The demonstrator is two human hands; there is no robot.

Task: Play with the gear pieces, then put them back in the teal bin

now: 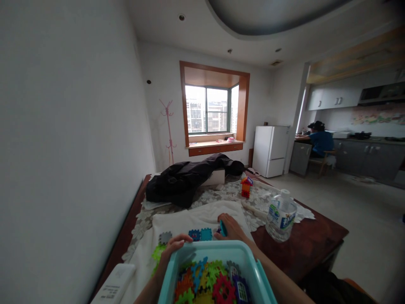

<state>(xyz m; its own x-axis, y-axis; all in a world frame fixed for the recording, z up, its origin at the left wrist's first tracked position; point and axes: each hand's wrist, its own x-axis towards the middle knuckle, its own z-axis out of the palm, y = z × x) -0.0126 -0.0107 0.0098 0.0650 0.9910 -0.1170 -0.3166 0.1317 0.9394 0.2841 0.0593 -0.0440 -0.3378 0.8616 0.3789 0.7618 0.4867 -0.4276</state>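
A light teal tub (215, 245) full of colourful interlocking plastic tiles (215, 280) stands close in front of me, between my forearms. My left hand (175, 245) lies by its far left corner, fingers stretched out to the right and partly hidden by the rim. Past the tub's far right side, my right hand (232, 228) grips a teal tile (223, 228) held on edge between thumb and fingers. On the white cloth (202, 213) lie a grey tile (165, 237), a dark blue tile (194, 234), a light blue tile (206, 234) and green tiles (158, 253).
A clear plastic bottle (281, 217) stands right on the table (316, 240). Farther back are a small assembled tile house (246, 187) and black fabric (190, 177) over a white box (215, 177). A white device (117, 283) lies near left. Another person (321, 141) sits in the kitchen.
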